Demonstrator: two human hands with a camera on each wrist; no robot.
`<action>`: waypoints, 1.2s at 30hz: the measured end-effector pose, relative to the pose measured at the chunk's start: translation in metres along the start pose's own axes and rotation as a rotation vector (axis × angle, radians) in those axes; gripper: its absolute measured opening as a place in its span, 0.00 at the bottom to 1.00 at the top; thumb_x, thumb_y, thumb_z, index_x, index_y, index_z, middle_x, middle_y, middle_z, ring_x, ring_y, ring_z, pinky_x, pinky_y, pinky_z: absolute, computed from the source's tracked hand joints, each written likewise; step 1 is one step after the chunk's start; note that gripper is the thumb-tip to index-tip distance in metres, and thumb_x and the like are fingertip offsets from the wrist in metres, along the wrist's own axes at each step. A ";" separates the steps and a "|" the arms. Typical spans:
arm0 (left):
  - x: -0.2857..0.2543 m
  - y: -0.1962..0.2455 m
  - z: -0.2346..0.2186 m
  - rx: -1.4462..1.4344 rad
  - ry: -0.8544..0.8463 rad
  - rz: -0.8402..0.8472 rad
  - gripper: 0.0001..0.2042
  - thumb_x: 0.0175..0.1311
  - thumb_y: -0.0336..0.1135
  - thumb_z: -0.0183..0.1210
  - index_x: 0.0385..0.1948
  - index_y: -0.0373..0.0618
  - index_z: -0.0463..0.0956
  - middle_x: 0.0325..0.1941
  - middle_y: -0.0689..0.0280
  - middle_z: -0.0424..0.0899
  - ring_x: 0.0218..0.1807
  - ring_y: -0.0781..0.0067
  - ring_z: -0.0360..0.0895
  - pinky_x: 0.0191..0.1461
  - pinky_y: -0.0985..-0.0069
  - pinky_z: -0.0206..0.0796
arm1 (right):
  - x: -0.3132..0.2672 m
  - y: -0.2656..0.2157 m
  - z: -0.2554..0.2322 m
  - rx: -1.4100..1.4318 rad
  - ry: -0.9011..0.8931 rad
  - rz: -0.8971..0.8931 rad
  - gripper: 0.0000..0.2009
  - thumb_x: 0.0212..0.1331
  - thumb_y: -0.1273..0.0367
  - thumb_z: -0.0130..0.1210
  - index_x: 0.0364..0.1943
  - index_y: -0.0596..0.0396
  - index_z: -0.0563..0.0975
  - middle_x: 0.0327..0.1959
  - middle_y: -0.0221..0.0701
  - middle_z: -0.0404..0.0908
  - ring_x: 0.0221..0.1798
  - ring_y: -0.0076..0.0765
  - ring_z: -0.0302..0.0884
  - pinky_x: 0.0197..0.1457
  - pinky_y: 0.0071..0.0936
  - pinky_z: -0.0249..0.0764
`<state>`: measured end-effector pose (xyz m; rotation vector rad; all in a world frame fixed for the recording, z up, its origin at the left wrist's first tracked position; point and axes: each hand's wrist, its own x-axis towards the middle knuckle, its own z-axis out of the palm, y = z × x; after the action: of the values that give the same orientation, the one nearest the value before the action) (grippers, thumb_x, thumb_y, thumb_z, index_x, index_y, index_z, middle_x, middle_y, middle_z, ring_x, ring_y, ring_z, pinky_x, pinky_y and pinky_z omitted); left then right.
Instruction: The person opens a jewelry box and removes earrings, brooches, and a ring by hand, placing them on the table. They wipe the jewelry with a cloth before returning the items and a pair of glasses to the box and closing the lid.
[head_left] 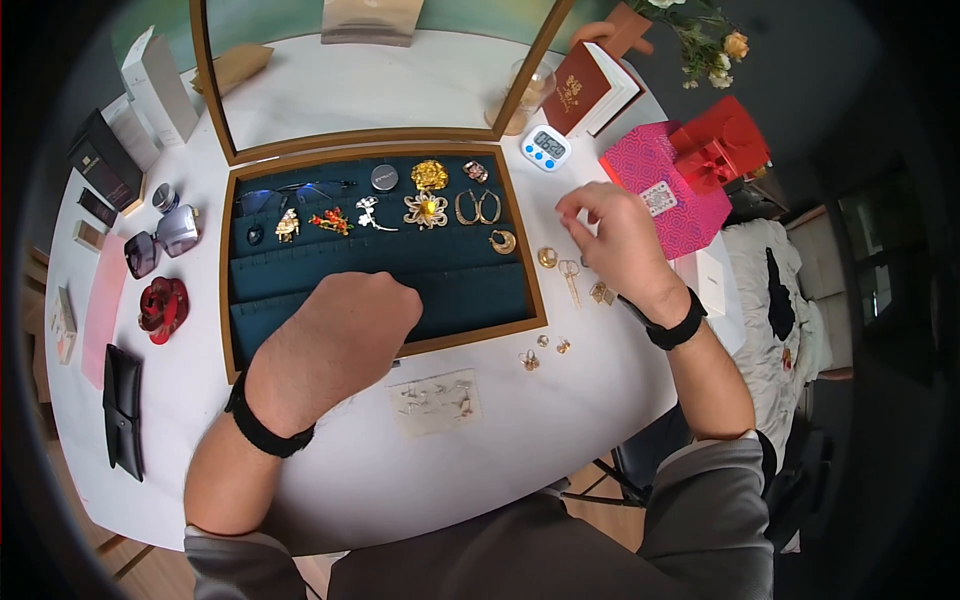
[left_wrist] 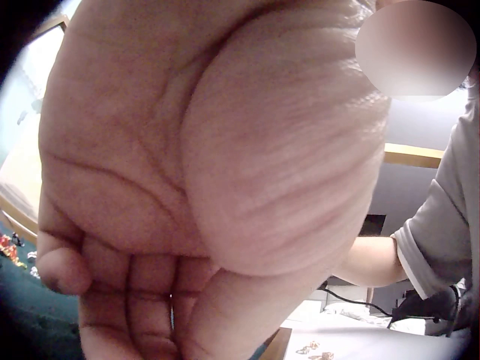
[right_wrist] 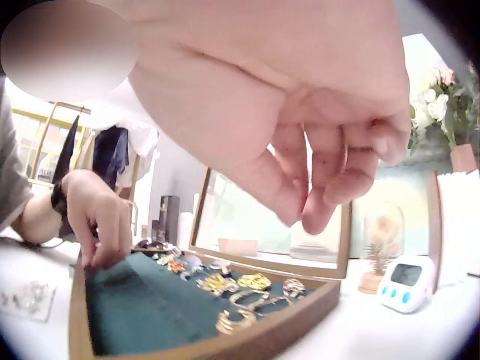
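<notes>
My left hand [head_left: 345,335] is over the front part of a wooden case [head_left: 385,345] lined with dark green. In the right wrist view its loosely bent fingers point down at the lining; whether a small thing is between their tips is hidden. Glasses, brooches and hoop earrings [head_left: 478,207] lie in the case's back rows. To the right of the case my right hand [head_left: 625,240] hovers, fingers loosely bent, with nothing visible between thumb and fingertips [right_wrist: 307,217]. Near it on the table are a gold round earring [head_left: 547,257] and dangling earrings [head_left: 569,282].
A clear sheet of small earrings [head_left: 435,402] lies in front of the case. Sunglasses [head_left: 160,242], a red flower [head_left: 163,308] and a black pouch [head_left: 122,410] are at left. The raised glass lid [head_left: 365,138], a timer [head_left: 545,148] and a pink box [head_left: 665,190] stand behind and right.
</notes>
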<state>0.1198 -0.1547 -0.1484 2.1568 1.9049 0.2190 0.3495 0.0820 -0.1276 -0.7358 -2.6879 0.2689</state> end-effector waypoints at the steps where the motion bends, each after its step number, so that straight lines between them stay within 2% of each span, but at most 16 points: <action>1: 0.001 0.001 -0.001 -0.001 0.003 0.004 0.05 0.64 0.29 0.70 0.28 0.40 0.87 0.31 0.53 0.88 0.43 0.49 0.89 0.46 0.60 0.81 | -0.004 0.010 0.003 -0.043 -0.071 -0.035 0.05 0.58 0.78 0.67 0.37 0.56 0.87 0.35 0.38 0.86 0.43 0.48 0.85 0.49 0.43 0.81; 2: 0.002 0.001 -0.002 0.002 -0.022 -0.006 0.05 0.64 0.29 0.70 0.29 0.40 0.87 0.32 0.53 0.88 0.43 0.49 0.89 0.46 0.60 0.81 | -0.009 0.017 0.007 -0.045 -0.069 -0.034 0.05 0.58 0.78 0.67 0.37 0.56 0.87 0.35 0.38 0.86 0.43 0.48 0.85 0.49 0.43 0.81; 4: 0.002 0.001 -0.004 0.007 -0.049 -0.018 0.04 0.64 0.28 0.70 0.30 0.39 0.87 0.32 0.53 0.88 0.44 0.49 0.89 0.47 0.60 0.81 | -0.019 0.029 0.016 -0.103 -0.252 -0.138 0.05 0.57 0.77 0.68 0.37 0.55 0.88 0.35 0.37 0.86 0.46 0.48 0.84 0.51 0.44 0.81; 5: 0.001 0.001 -0.004 -0.002 -0.041 -0.015 0.04 0.64 0.28 0.70 0.30 0.39 0.87 0.32 0.52 0.88 0.44 0.49 0.89 0.47 0.60 0.81 | -0.024 0.033 0.021 -0.105 -0.244 -0.186 0.05 0.57 0.77 0.69 0.35 0.54 0.88 0.36 0.36 0.86 0.46 0.49 0.84 0.51 0.44 0.80; 9: 0.003 0.001 -0.004 -0.020 -0.055 -0.032 0.04 0.64 0.28 0.70 0.29 0.39 0.87 0.32 0.52 0.88 0.44 0.50 0.89 0.47 0.60 0.81 | -0.029 0.034 0.036 -0.132 -0.198 -0.170 0.03 0.58 0.76 0.68 0.35 0.54 0.88 0.37 0.35 0.86 0.46 0.49 0.84 0.51 0.44 0.80; 13: 0.005 0.004 -0.008 -0.019 -0.122 -0.079 0.04 0.64 0.28 0.70 0.29 0.40 0.87 0.32 0.52 0.88 0.44 0.49 0.89 0.47 0.60 0.81 | -0.022 0.032 0.041 -0.138 -0.220 -0.139 0.02 0.55 0.76 0.69 0.32 0.58 0.87 0.33 0.37 0.85 0.43 0.47 0.84 0.48 0.43 0.80; 21: 0.002 0.000 -0.002 -0.027 -0.030 -0.022 0.05 0.63 0.27 0.69 0.27 0.38 0.86 0.31 0.51 0.87 0.43 0.47 0.89 0.46 0.58 0.80 | -0.014 0.029 0.050 -0.156 -0.244 -0.045 0.03 0.51 0.74 0.69 0.27 0.58 0.85 0.31 0.39 0.85 0.39 0.49 0.84 0.46 0.44 0.81; 23: 0.002 0.000 -0.002 -0.026 -0.026 -0.018 0.05 0.63 0.27 0.69 0.27 0.39 0.86 0.31 0.51 0.87 0.43 0.47 0.89 0.46 0.58 0.80 | -0.014 0.032 0.055 -0.151 -0.198 -0.034 0.03 0.49 0.74 0.68 0.27 0.59 0.84 0.31 0.39 0.85 0.38 0.49 0.84 0.45 0.43 0.81; 26: 0.000 -0.001 -0.001 -0.021 -0.008 -0.001 0.05 0.62 0.26 0.68 0.27 0.39 0.85 0.31 0.52 0.87 0.43 0.48 0.88 0.46 0.59 0.80 | -0.012 0.030 0.050 -0.066 -0.174 0.021 0.05 0.49 0.74 0.69 0.26 0.59 0.84 0.30 0.39 0.84 0.38 0.48 0.84 0.45 0.42 0.81; 30: 0.002 0.001 -0.002 -0.014 0.013 0.051 0.03 0.63 0.25 0.66 0.28 0.39 0.84 0.32 0.53 0.87 0.43 0.49 0.88 0.46 0.59 0.80 | -0.004 0.030 0.036 -0.005 -0.109 -0.013 0.05 0.49 0.74 0.70 0.27 0.59 0.83 0.30 0.38 0.83 0.36 0.46 0.83 0.43 0.41 0.81; 33: 0.012 0.003 -0.001 -0.020 0.042 0.024 0.02 0.63 0.24 0.64 0.30 0.39 0.83 0.35 0.56 0.86 0.42 0.49 0.87 0.46 0.59 0.80 | 0.003 0.006 0.023 0.061 -0.088 -0.025 0.05 0.50 0.72 0.68 0.25 0.55 0.82 0.31 0.36 0.84 0.39 0.47 0.83 0.47 0.41 0.75; 34: 0.014 0.002 0.000 -0.016 0.037 0.025 0.02 0.63 0.24 0.64 0.30 0.39 0.83 0.35 0.56 0.86 0.42 0.49 0.87 0.46 0.59 0.80 | 0.005 -0.006 0.024 0.039 -0.086 -0.158 0.05 0.50 0.72 0.69 0.25 0.53 0.81 0.31 0.34 0.83 0.40 0.44 0.82 0.48 0.40 0.73; 35: 0.016 0.001 0.001 -0.055 0.118 0.006 0.01 0.64 0.24 0.64 0.31 0.40 0.84 0.36 0.56 0.86 0.42 0.49 0.87 0.46 0.58 0.80 | 0.007 -0.015 0.027 0.018 -0.083 -0.289 0.05 0.50 0.72 0.69 0.25 0.52 0.81 0.31 0.32 0.82 0.41 0.42 0.81 0.49 0.38 0.71; 36: 0.017 0.001 0.002 -0.095 0.198 -0.015 0.01 0.64 0.24 0.64 0.32 0.40 0.84 0.37 0.57 0.86 0.42 0.49 0.87 0.46 0.58 0.81 | 0.010 -0.021 0.034 0.025 -0.079 -0.285 0.05 0.50 0.72 0.69 0.25 0.52 0.81 0.31 0.32 0.82 0.41 0.42 0.81 0.49 0.38 0.71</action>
<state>0.1238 -0.1381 -0.1505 2.1268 1.9688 0.5269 0.3196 0.0662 -0.1505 -0.3329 -2.8134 0.2633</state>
